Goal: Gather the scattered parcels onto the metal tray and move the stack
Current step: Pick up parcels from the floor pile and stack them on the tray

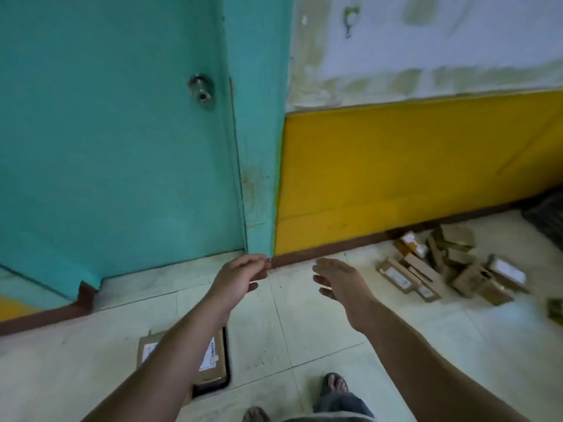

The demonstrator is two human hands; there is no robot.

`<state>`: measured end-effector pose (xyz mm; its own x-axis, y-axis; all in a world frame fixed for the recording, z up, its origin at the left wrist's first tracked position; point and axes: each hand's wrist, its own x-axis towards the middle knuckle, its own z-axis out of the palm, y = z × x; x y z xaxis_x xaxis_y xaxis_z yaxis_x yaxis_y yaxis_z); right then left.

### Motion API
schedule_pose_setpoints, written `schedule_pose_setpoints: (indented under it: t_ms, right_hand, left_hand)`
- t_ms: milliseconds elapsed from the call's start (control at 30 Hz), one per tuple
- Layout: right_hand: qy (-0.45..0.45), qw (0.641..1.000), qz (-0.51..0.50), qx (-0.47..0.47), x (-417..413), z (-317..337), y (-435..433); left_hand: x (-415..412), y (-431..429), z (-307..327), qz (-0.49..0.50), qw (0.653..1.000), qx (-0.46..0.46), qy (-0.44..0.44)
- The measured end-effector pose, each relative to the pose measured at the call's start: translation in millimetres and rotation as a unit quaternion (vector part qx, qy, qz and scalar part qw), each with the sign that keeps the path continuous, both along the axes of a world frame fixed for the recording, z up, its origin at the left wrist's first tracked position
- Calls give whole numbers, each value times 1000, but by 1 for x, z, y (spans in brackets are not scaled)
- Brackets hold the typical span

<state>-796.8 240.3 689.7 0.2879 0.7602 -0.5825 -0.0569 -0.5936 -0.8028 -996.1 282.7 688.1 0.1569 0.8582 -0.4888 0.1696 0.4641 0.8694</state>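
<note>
Down on the tiled floor (pixel 396 345), scattered cardboard parcels (pixel 451 269) lie in a loose heap at the foot of the yellow wall (pixel 396 162), off to the right. The dark-rimmed tray (pixel 227 357) sits nearer, under the left forearm, carrying a labelled parcel (pixel 213 376). Both hands hover empty: left hand (pixel 240 275) loosely curled, right hand (pixel 338 278) with fingers relaxed and extended.

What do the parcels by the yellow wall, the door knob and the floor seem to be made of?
Parcels: brown cardboard, matte, with white paper labels.
Door knob: probably metal, since it is grey and shiny.
Floor: pale tiles, perhaps ceramic, with thin joint lines showing.
</note>
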Motion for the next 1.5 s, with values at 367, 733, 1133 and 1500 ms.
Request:
schedule_pose_setpoints:
  t_ms: [367, 733, 1133, 1500]
  right_hand:
    - [28, 976, -216, 8, 144, -12, -161]
    - [48, 956, -287, 14, 280, -34, -312]
    - [69, 944, -321, -14, 398, -66, -308]
    - [62, 934, -344, -71, 530, -95, -182]
  left_hand:
    - [182, -90, -7, -216, 976, -14, -4]
    - [340, -214, -12, -286, 957, -33, 22]
    - [466, -200, -46, -315, 947, -58, 40]
    - [615, -57, -89, -363, 925, -91, 69]
